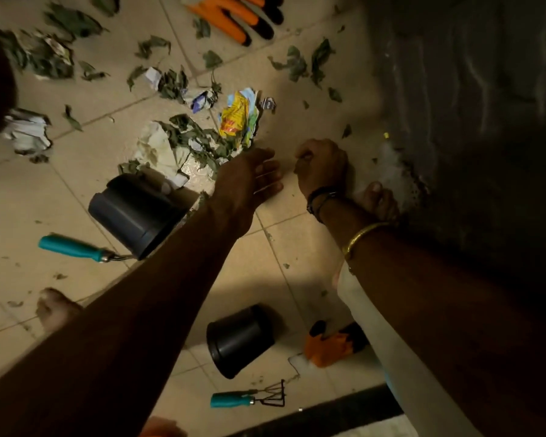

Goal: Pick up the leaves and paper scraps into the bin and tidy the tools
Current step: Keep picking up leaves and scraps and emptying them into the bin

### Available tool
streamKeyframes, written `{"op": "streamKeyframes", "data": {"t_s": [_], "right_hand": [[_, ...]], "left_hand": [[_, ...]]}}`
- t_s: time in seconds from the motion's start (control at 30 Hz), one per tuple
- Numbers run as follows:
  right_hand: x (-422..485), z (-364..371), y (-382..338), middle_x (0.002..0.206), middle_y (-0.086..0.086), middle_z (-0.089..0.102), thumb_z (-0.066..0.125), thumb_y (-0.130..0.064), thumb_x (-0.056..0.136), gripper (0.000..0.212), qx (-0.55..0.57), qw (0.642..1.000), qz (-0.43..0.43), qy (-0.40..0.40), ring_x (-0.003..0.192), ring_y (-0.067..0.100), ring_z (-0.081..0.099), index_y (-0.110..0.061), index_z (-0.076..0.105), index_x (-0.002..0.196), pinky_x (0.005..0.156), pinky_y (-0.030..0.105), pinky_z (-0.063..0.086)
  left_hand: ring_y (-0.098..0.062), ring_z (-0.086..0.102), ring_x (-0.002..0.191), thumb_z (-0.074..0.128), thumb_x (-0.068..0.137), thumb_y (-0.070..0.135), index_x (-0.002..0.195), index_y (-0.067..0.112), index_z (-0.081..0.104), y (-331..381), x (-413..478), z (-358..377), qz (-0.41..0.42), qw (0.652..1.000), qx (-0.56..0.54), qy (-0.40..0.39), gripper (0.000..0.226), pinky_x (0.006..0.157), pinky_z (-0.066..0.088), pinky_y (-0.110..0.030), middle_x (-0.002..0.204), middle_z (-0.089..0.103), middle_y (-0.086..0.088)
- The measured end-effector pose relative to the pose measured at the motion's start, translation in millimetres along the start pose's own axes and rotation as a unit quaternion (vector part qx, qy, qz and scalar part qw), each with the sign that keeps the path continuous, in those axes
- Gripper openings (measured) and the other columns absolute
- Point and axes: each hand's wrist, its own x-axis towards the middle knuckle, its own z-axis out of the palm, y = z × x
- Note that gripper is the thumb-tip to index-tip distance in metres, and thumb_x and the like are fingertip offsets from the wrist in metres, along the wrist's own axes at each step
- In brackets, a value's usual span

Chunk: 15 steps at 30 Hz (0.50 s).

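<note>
Leaves and paper scraps: torn dark green leaves and crumpled white paper scraps lie strewn over the beige tiled floor. They are thickest in a mixed heap at the floor's middle and toward its far left corner. A yellow printed wrapper lies at the heap's far right.
Progress: barely begun, by my judgement; nearly all the litter is on the floor, and no container shows anything inside.
Bins: two dark grey round plastic pots lie on their sides, one touching the heap's near edge, the other toward the floor's near edge. Which one serves as the bin I cannot tell.
Tools: a teal-handled hand tool lies just beside the first pot, its head hidden. A teal-handled hand rake lies at the near edge. Orange-and-black gloves lie at the far edge and near the second pot. None are gathered.
Left hand: fingers straight and close together, low over the floor at the heap's right side, holding nothing.
Right hand: just beside the left, fingers curled into a fist near the floor. Whether it pinches a small scrap I cannot tell.
</note>
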Motion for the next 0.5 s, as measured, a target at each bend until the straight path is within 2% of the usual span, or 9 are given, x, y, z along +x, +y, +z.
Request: {"op": "streamKeyframes", "data": {"t_s": [0.07,0.13,0.17,0.23,0.3,0.37,0.47,0.5], "right_hand": [[4,-7,-7,0.090,0.006,0.075,0.067,0.002,0.084,0.017,0.102,0.988,0.102,-0.058,0.089,0.024,0.070,-0.010,0.078,0.087,0.083,0.036,0.060],[-3,-21,-22,0.085,0.008,0.075,0.075,0.004,0.079,0.015,0.259,0.937,0.210,-0.106,0.086,0.027,0.072,-0.011,0.076,0.081,0.079,0.039,0.062],[-9,-28,-31,0.084,0.009,0.075,0.076,0.005,0.079,0.017,0.317,0.913,0.226,-0.123,0.086,0.029,0.073,-0.012,0.074,0.079,0.078,0.041,0.063],[-23,-41,-44,0.086,0.011,0.075,0.072,0.007,0.082,0.021,0.367,0.895,0.208,-0.147,0.090,0.033,0.073,-0.014,0.072,0.081,0.080,0.045,0.062],[-33,-50,-51,0.090,0.011,0.075,0.068,0.007,0.085,0.021,0.381,0.893,0.187,-0.148,0.090,0.031,0.073,-0.013,0.072,0.087,0.079,0.047,0.062],[-37,-58,-54,0.093,0.008,0.076,0.066,0.005,0.087,0.018,0.377,0.903,0.162,-0.129,0.089,0.025,0.074,-0.009,0.073,0.095,0.075,0.043,0.063],[-26,-68,-47,0.089,-0.004,0.074,0.069,-0.001,0.085,0.018,0.330,0.934,0.128,-0.038,0.084,0.010,0.072,-0.013,0.074,0.098,0.070,0.032,0.062],[-16,-69,-40,0.088,-0.006,0.072,0.069,-0.001,0.084,0.020,0.314,0.939,0.144,0.001,0.083,0.009,0.070,-0.015,0.073,0.097,0.073,0.034,0.062]], "left_hand": [[-0.018,0.066,0.094,0.053,0.100,0.024,0.119,0.011,0.065,6,3,3,-0.004,1.000,0.023,0.006,0.027,0.073,0.057,-0.029,0.115,0.068,-0.006],[-0.020,0.064,0.099,0.052,0.100,0.021,0.122,0.008,0.064,11,5,9,-0.006,0.999,0.046,0.022,0.028,0.083,0.055,-0.033,0.119,0.066,-0.008],[-0.022,0.064,0.101,0.052,0.100,0.018,0.123,0.008,0.064,13,4,11,-0.003,0.998,0.062,0.027,0.028,0.086,0.054,-0.034,0.119,0.066,-0.011],[-0.022,0.065,0.096,0.051,0.099,0.013,0.119,0.007,0.065,15,4,16,0.004,0.994,0.106,0.000,0.025,0.084,0.054,-0.032,0.115,0.067,-0.014],[-0.018,0.065,0.084,0.048,0.100,0.012,0.115,0.004,0.065,17,1,20,0.011,0.990,0.131,-0.047,0.024,0.080,0.055,-0.032,0.106,0.068,-0.013],[-0.016,0.066,0.081,0.044,0.102,0.011,0.113,0.003,0.066,19,-1,24,0.025,0.990,0.120,-0.072,0.025,0.074,0.057,-0.029,0.096,0.069,-0.007],[-0.017,0.064,0.075,0.042,0.103,0.011,0.092,0.006,0.063,28,-4,33,0.018,0.999,0.005,-0.038,0.025,0.063,0.059,-0.024,0.081,0.066,-0.006],[-0.017,0.063,0.075,0.042,0.104,0.012,0.091,0.006,0.061,31,-3,34,0.009,0.999,-0.028,-0.027,0.025,0.064,0.059,-0.024,0.081,0.064,-0.006]]}}
